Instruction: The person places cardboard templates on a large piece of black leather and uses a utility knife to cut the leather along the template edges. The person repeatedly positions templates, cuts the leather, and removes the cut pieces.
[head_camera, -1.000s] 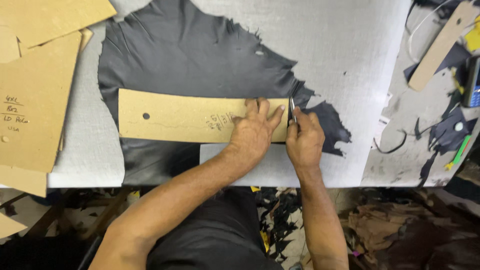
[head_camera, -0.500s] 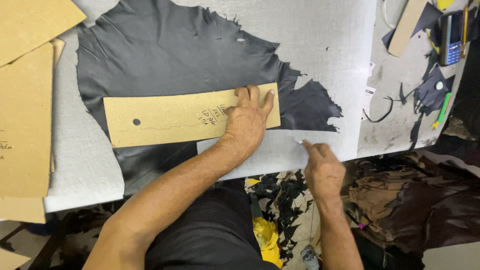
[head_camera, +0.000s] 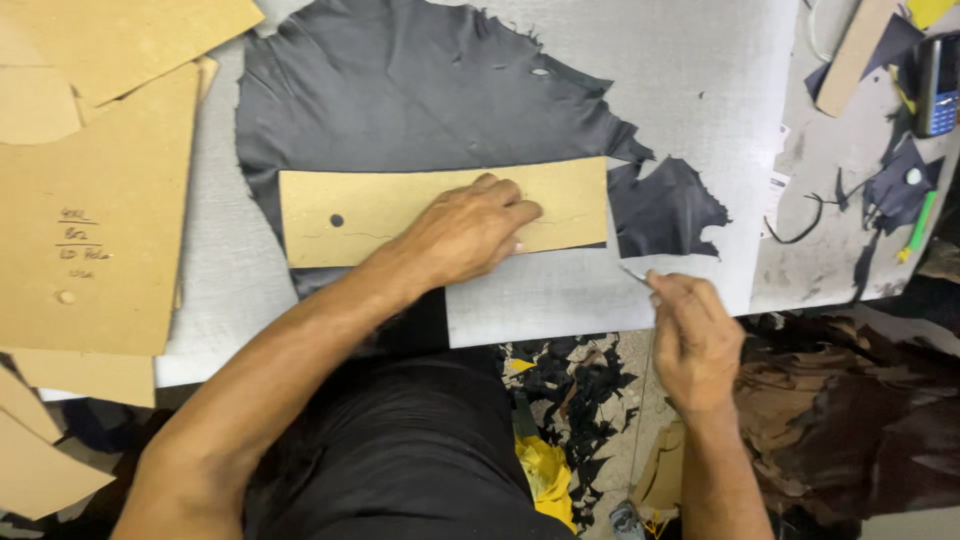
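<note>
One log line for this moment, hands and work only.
left hand: flat on cardboard template | template: on black leather | right hand: holds thin blade, off leather

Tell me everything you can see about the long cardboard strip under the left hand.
The cardboard strip is a long tan rectangle that looks like stiff board, with one dark round hole near its left end and faint pencil marks. It lies flat across the black leather on the grey table, long side running left to right. The left hand presses down on its middle. The right hand, gripping a thin blade, is clear of it.
</note>
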